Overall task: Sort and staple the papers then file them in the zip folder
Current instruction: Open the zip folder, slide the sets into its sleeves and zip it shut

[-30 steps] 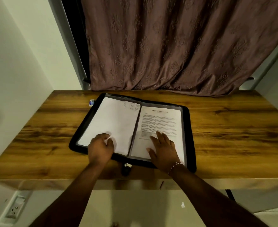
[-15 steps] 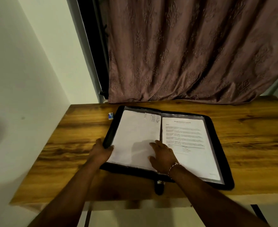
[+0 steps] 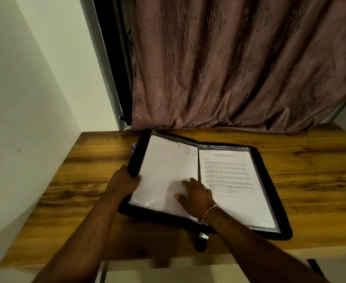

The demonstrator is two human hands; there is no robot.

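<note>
A black zip folder (image 3: 274,203) lies open on the wooden table (image 3: 98,188). Its left half holds blank white papers (image 3: 166,170) in a clear sleeve; the right half holds a printed sheet (image 3: 235,180). My left hand (image 3: 123,182) grips the folder's left cover edge, which is raised off the table. My right hand (image 3: 196,195) lies flat with spread fingers on the lower right of the left-hand papers, near the spine. The zip pull (image 3: 203,236) hangs over the table's front edge.
A small white and blue object (image 3: 133,147) sits on the table just left of the folder's far corner. A pink patterned curtain (image 3: 239,64) hangs behind the table. A white wall (image 3: 25,99) borders the table's left side.
My left hand moved from the left page to the folder's outer left edge and lifted it. My right hand shifted from the printed sheet onto the left page. The view swung left.
</note>
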